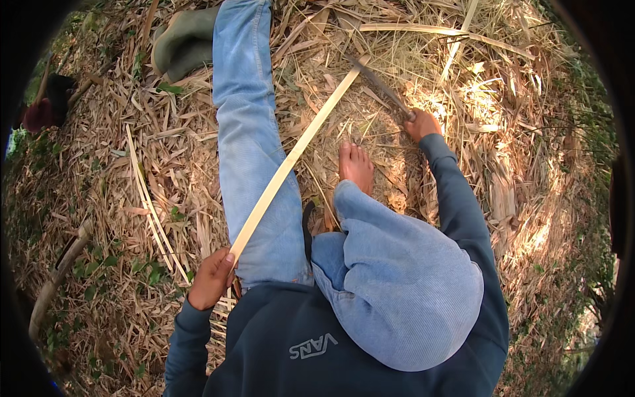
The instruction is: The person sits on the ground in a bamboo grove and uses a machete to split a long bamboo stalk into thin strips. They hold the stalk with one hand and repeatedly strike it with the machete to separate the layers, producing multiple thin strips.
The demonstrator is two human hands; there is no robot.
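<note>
A long pale strip of split bamboo (291, 161) runs slantwise across my outstretched jeans leg. Its near end is gripped by my left hand (213, 278), fingers closed around it beside the thigh. At the far right, my right hand (423, 124) is closed on the handle of a dark-bladed knife (380, 85). The blade points up and left, its tip close to the strip's far end; whether the two touch I cannot tell. My bare foot (356, 165) rests on the ground between the strip and my right arm.
Dry leaves and shavings (178, 218) cover the ground. More pale strips lie at the far right, one curved strip (443, 30) among them, and thin strips (149, 198) lie to my left. A green rubber boot (185, 41) is at the far left; a wooden stick (58, 278) lies at the left edge.
</note>
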